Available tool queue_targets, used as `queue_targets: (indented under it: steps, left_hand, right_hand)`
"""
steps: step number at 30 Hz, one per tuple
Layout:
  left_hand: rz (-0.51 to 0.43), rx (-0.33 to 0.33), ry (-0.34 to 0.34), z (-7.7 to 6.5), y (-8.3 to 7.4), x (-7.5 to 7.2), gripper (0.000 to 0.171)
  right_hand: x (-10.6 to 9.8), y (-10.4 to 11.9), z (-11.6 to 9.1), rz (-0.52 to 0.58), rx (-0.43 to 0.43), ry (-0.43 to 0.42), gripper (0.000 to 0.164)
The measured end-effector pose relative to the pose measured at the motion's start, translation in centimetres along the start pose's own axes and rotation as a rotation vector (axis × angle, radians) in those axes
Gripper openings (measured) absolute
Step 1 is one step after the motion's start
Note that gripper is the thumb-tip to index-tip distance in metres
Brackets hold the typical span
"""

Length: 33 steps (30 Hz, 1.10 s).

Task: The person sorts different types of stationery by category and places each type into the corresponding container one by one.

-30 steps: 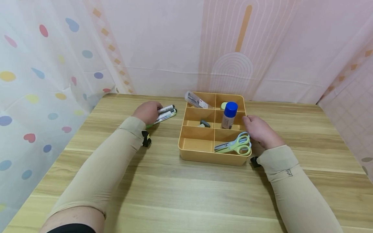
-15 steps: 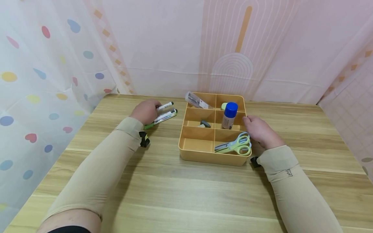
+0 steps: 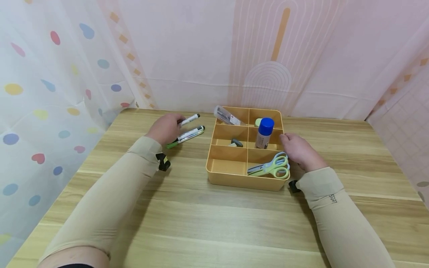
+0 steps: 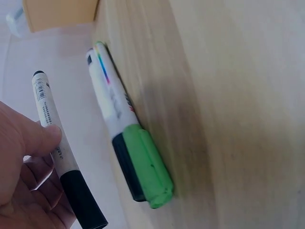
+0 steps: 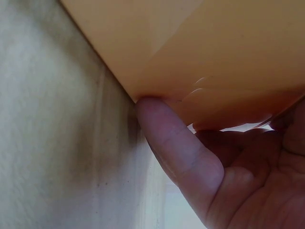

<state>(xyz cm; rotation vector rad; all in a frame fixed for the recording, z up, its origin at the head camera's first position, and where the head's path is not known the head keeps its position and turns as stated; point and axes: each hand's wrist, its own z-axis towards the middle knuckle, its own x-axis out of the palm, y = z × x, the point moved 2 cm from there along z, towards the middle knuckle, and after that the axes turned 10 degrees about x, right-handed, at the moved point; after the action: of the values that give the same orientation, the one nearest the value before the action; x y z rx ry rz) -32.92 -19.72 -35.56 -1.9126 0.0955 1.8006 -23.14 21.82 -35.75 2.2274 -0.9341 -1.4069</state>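
My left hand point(image 3: 164, 129) pinches a white marker point(image 4: 67, 155) with a black cap, thumb across its barrel and fingers behind. Beside that hand, a second white marker with a black cap point(image 4: 126, 167) and a white one with a green cap point(image 4: 148, 164) lie side by side on the wooden table. My right hand point(image 3: 301, 150) grips the right side of a yellow-orange divided organizer point(image 3: 244, 180). In the right wrist view, one digit point(image 5: 178, 143) presses the organizer's outer wall close to the table, while its other fingers are partly hidden.
The organizer holds scissors point(image 3: 278, 165), a blue-capped glue stick point(image 3: 264, 132), a small dark and white item point(image 3: 236, 142), a light green item point(image 3: 258, 122) and a clear case point(image 3: 226, 115) leaning out at the back left. A patterned curtain point(image 3: 187, 56) hangs behind the table.
My left hand has shifted slightly left with its marker, which now stands farther apart from the two lying markers. My right hand and the organizer have stayed in place.
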Motion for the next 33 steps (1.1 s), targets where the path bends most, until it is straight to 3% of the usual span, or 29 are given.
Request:
queue_targets:
  steps: [14, 27, 33]
  left_hand:
    - [-0.062, 0.056, -0.036, -1.4, -3.1, -1.2, 0.033]
    - [-0.095, 0.164, -0.091, -2.6, -5.2, -1.4, 0.03]
    - [-0.138, 0.173, -0.084, -3.5, -6.3, -1.4, 0.026]
  right_hand:
    - [-0.1, 0.0, 0.0, -0.007, 0.003, 0.001, 0.067]
    - [0.0, -0.1, 0.2, -0.006, -0.004, -0.001, 0.067]
    - [0.0, -0.1, 0.3, -0.007, 0.0, -0.003, 0.067]
